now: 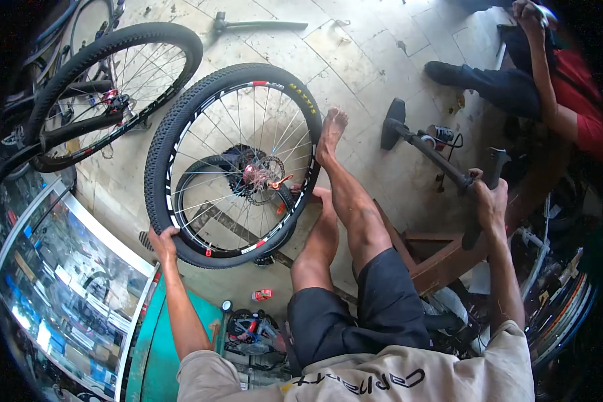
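Note:
My left hand [163, 243] grips the tyre edge of a bicycle wheel [153, 167], its fingers closed round the tread at the lower left. The wheel has a knobbly black tyre, a black rim with white and red marks, a red hub [256, 175], a disc rotor and a cassette. Behind its spokes shows a smaller black ring, perhaps another tyre. On the right, my right hand [492, 201] is closed round the dark crossbar handle of a floor pump [442, 161]. The pump slants away toward its flat black foot [391, 124]. My bare foot [331, 130] is beside the wheel.
A bicycle with another wheel [195, 50] stands at the upper left. A glass display case [80, 281] and a green box [174, 335] are at the lower left. A brown wooden bench [442, 264] lies right of my legs. Another person [576, 100] sits at the upper right.

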Demonstrator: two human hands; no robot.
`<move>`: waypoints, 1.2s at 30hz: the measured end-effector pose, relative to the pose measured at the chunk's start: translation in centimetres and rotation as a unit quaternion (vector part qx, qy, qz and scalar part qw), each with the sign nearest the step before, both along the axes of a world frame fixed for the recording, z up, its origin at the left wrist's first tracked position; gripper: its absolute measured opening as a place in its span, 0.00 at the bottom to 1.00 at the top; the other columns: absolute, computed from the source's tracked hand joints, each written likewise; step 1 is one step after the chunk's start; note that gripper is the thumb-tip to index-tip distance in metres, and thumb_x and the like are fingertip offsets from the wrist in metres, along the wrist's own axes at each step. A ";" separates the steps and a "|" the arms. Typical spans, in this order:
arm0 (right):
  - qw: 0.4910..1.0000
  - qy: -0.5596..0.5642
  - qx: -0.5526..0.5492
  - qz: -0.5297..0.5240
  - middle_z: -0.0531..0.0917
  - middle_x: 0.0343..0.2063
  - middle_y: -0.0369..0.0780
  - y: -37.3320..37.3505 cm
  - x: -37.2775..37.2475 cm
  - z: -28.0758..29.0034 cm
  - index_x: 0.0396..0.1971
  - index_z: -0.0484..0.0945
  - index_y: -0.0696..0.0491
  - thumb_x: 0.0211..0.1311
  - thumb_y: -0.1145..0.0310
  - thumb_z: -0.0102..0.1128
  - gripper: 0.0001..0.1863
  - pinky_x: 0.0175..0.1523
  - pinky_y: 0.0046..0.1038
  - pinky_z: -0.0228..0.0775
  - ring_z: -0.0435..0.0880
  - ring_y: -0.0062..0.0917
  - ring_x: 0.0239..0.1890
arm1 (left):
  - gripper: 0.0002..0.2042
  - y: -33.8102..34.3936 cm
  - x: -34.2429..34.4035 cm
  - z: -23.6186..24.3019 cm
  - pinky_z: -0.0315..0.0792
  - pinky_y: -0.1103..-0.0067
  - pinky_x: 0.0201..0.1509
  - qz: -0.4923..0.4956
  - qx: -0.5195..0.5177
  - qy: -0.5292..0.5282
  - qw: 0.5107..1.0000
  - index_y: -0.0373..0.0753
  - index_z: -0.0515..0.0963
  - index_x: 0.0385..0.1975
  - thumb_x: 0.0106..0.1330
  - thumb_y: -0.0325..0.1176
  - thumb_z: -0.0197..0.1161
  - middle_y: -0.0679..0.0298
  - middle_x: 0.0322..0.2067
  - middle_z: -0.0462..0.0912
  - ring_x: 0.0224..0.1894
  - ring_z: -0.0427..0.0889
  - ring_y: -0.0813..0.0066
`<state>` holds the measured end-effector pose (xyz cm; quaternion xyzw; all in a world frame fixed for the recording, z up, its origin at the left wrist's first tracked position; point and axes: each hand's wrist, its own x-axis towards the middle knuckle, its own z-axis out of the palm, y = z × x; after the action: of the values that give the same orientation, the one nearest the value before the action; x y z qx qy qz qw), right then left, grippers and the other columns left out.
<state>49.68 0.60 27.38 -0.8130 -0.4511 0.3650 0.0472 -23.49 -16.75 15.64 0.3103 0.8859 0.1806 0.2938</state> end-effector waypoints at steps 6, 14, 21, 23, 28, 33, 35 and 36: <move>1.000 0.015 0.010 -0.004 0.79 0.21 0.32 0.4 -0.9 -0.2 0.39 0.86 0.61 0.56 0.65 0.58 0.18 0.35 0.25 0.68 0.75 0.17 0.26 | 0.19 -0.6 -0.7 -0.4 0.74 0.72 0.38 0.017 -0.008 -0.020 1.000 0.31 0.78 0.36 0.40 0.27 0.64 0.62 0.28 0.81 0.29 0.78 0.66; 1.000 0.015 -0.004 -0.025 0.81 0.23 0.33 1.2 -2.5 0.3 0.39 0.85 0.61 0.55 0.65 0.61 0.16 0.35 0.24 0.69 0.76 0.17 0.27 | 0.23 0.1 -1.4 -0.8 0.76 0.74 0.40 0.044 -0.037 -0.038 0.998 0.31 0.78 0.40 0.38 0.26 0.63 0.63 0.30 0.82 0.31 0.80 0.66; 1.000 -0.022 -0.011 0.015 0.80 0.22 0.35 1.1 -4.1 0.2 0.37 0.83 0.63 0.55 0.63 0.64 0.17 0.33 0.26 0.69 0.76 0.18 0.26 | 0.28 2.7 0.3 1.1 0.77 0.72 0.39 0.059 -0.031 -0.056 0.996 0.31 0.78 0.46 0.37 0.27 0.63 0.60 0.33 0.83 0.33 0.80 0.64; 0.999 -0.011 -0.026 0.045 0.80 0.20 0.36 1.2 -4.0 0.2 0.31 0.82 0.63 0.56 0.61 0.62 0.17 0.32 0.28 0.70 0.76 0.19 0.24 | 0.25 3.0 0.8 1.6 0.76 0.71 0.37 0.067 -0.040 -0.077 0.994 0.33 0.77 0.44 0.38 0.25 0.63 0.61 0.31 0.80 0.31 0.79 0.64; 1.000 -0.025 0.007 0.016 0.80 0.18 0.38 1.5 -4.5 -0.1 0.25 0.79 0.64 0.55 0.59 0.62 0.19 0.31 0.30 0.71 0.76 0.21 0.21 | 0.24 2.9 1.7 2.1 0.75 0.72 0.38 0.023 -0.051 -0.019 0.998 0.34 0.78 0.44 0.40 0.26 0.64 0.61 0.32 0.81 0.32 0.79 0.64; 0.998 -0.057 0.008 0.029 0.80 0.17 0.40 2.6 -7.2 -0.1 0.24 0.79 0.64 0.54 0.57 0.63 0.20 0.31 0.31 0.72 0.78 0.23 0.22 | 0.29 2.1 1.6 1.7 0.76 0.72 0.45 0.044 -0.055 -0.015 0.997 0.30 0.77 0.48 0.37 0.26 0.66 0.57 0.36 0.84 0.36 0.82 0.61; 0.998 -0.053 0.001 0.032 0.79 0.16 0.41 3.1 -8.3 -0.1 0.24 0.79 0.64 0.55 0.57 0.62 0.20 0.31 0.31 0.72 0.78 0.23 0.22 | 0.30 1.5 1.7 1.6 0.76 0.72 0.46 0.029 -0.044 -0.009 0.999 0.30 0.76 0.49 0.37 0.25 0.65 0.57 0.37 0.84 0.37 0.82 0.61; 0.998 -0.054 -0.007 0.035 0.79 0.16 0.40 3.3 -8.7 0.0 0.24 0.78 0.63 0.55 0.57 0.62 0.20 0.31 0.31 0.71 0.77 0.23 0.21 | 0.31 1.2 1.9 1.7 0.76 0.72 0.47 0.035 -0.061 -0.003 0.997 0.29 0.76 0.50 0.37 0.25 0.66 0.57 0.38 0.84 0.38 0.82 0.61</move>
<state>41.01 3.87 27.36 -0.8155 -0.4787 0.3253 0.0048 -21.60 -15.54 17.31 0.2596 0.9047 0.1374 0.3087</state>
